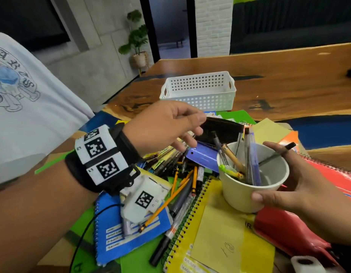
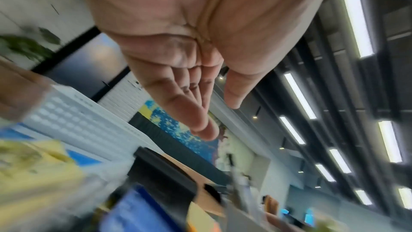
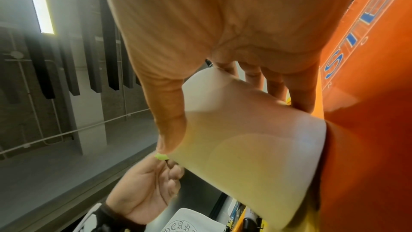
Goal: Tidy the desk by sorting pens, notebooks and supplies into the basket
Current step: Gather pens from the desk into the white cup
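My right hand (image 1: 285, 186) grips a white cup (image 1: 243, 196) holding several pens and pencils, and a black pen (image 1: 283, 149) is tucked between its fingers. In the right wrist view the thumb and fingers of the right hand (image 3: 236, 108) wrap the cup (image 3: 245, 156). My left hand (image 1: 194, 131) hovers open and empty above the pile, left of the cup. Its fingers are straight in the left wrist view (image 2: 220, 121). Loose pens and pencils (image 1: 184, 184) lie on notebooks. The white perforated basket (image 1: 198, 89) stands empty behind the pile.
Blue (image 1: 121, 223), yellow (image 1: 210, 233) and red (image 1: 308, 223) spiral notebooks lie under the clutter. A black wallet-like item (image 1: 222, 129) and a blue stapler-like thing (image 1: 202, 156) sit behind the cup. Bare wooden table (image 1: 289, 85) stretches right of the basket.
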### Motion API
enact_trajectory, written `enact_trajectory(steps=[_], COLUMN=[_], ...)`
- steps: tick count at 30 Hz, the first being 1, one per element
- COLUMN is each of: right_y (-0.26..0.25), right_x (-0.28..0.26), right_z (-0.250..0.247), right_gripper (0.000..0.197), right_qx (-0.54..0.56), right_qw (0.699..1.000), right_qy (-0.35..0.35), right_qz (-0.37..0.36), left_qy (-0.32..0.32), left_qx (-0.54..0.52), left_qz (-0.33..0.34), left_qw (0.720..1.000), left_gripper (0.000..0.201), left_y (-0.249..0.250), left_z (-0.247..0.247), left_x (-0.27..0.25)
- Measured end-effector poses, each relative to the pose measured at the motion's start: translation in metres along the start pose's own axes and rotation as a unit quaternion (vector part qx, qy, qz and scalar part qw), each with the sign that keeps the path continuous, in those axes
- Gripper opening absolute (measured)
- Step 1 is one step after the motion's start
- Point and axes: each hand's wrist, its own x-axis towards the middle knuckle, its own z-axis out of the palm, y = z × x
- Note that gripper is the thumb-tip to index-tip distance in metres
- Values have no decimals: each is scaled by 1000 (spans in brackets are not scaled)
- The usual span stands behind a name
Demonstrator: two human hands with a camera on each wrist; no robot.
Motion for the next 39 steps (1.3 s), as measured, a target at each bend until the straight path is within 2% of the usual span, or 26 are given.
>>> enact_trajectory(steps=[2, 3, 4, 6, 7, 9, 12, 16, 20, 23, 26, 28, 30, 32, 35, 37, 38, 39], right_y=[1, 2, 2, 2, 2, 4, 5, 3, 0, 1, 2, 1, 0, 0, 1, 1, 1, 2], right_x=[0, 0, 0, 0, 0, 0, 1, 1, 0, 0, -1, -2, -2, -1, -1, 0, 0, 0], right_z=[0, -1, -1, -1, -1, -1, -2, -1, 1, -1, -2, -2, -1, 0, 0, 0, -1, -1], right_gripper=[115, 116, 115, 113, 113, 111, 109, 104, 100, 106, 109, 110, 105, 104, 102, 102, 103, 106], right_qx=[-8, -15, -22, -33, -36, -36, -24, -6, 0, 1, -14, -25, -20, -16, -11, -4, -5, -9], right_qw=[1000, 1000, 1000, 999, 999, 999, 1000, 1000, 1000, 1000, 1000, 1000, 999, 1000, 1000, 1000, 1000, 1000], right_qy=[5, 7, 10, 10, 7, 4, 0, -4, -4, 1, 2, 5, 13, 10, 10, 8, 3, 0], right_qz=[1, 3, 3, 0, -2, -6, -4, -9, -11, -3, 5, 14, 21, 24, 21, 19, 18, 19], left_qy=[48, 57, 52, 13, -11, -54, -92, -80, -81, -55, 21, 68, 96, 97, 21, -25, -15, 17], left_qx=[69, 139, 235, 422, 476, 502, 496, 515, 489, 425, 327, 181, 34, -31, -27, -4, 18, 44], left_qz=[-17, -27, -38, -69, -86, -113, -129, -127, -122, -104, -14, 64, 134, 172, 162, 115, 93, 79], left_qw=[996, 988, 970, 904, 875, 856, 854, 844, 860, 897, 945, 979, 986, 980, 986, 993, 995, 996], left_gripper=[16, 13, 12, 13, 16, 20, 21, 21, 18, 15, 9, 6, 6, 6, 17, 39, 41, 33], left_y=[-17, -26, -36, -53, -61, -77, -91, -100, -97, -81, -46, -13, 19, 41, 44, 32, 24, 14], left_z=[-26, -38, -49, -63, -65, -64, -53, -43, -41, -47, -51, -47, -39, -25, 2, 12, 11, 8], left_x=[9, 13, 16, 16, 15, 13, 13, 18, 23, 22, 18, 11, 1, -7, -10, -7, -3, 2])
